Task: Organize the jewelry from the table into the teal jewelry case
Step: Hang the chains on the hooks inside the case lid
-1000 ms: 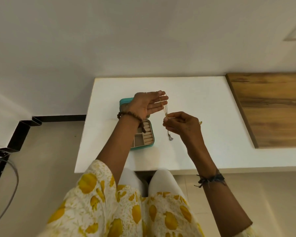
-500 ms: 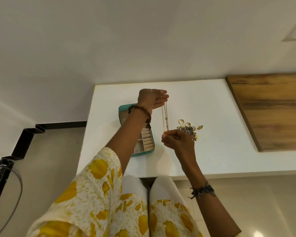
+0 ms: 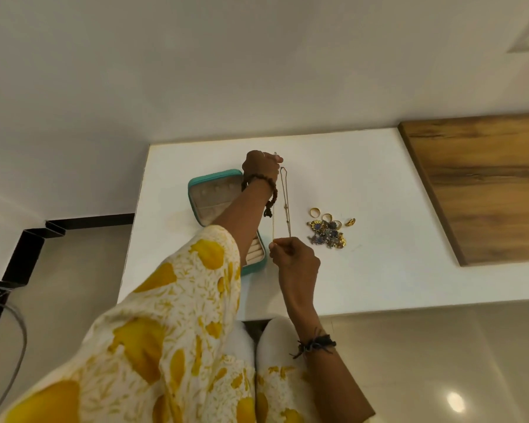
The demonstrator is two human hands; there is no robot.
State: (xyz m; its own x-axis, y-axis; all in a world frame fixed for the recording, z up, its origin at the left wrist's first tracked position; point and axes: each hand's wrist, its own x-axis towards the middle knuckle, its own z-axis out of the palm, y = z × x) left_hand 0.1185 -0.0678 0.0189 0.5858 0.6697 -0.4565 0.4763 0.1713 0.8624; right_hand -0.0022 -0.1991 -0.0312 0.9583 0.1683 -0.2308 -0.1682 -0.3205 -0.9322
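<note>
Since a second ago, left hand point(image 3: 261, 164) gone from beside the right hand out to the far end of the teal jewelry case point(image 3: 214, 196), pulling the necklace point(image 3: 285, 203) from a slack dangle with pendant hanging into a long taut doubled loop. Right hand point(image 3: 290, 254) dropped back toward the near end of the case, uncovering the jewelry pile point(image 3: 329, 228) on the white table point(image 3: 379, 184) just right of the case. Meaning for the task, as a judgement: chain straightened and untangled, ready for laying or hooking into the case; not yet in it, so this piece unfinished and the pile untouched. Necklace held in air just right of the case, long axis running near-to-far alongside the case's long side, far bend of loop at the left fingers, both loose ends gathered at the right hand; two strands nearly parallel, slightly apart. Left hand fingers curled, closed on the loop's top, exact pinch too small to make out. Right hand thumb and forefinger pinched together on the chain's near end, other fingers folded. Case open, lid half at the far end, ring-roll half at the near end partly hidden under the left forearm and sleeve. Wooden board point(image 3: 483, 184) well right of the case, not involved.
</note>
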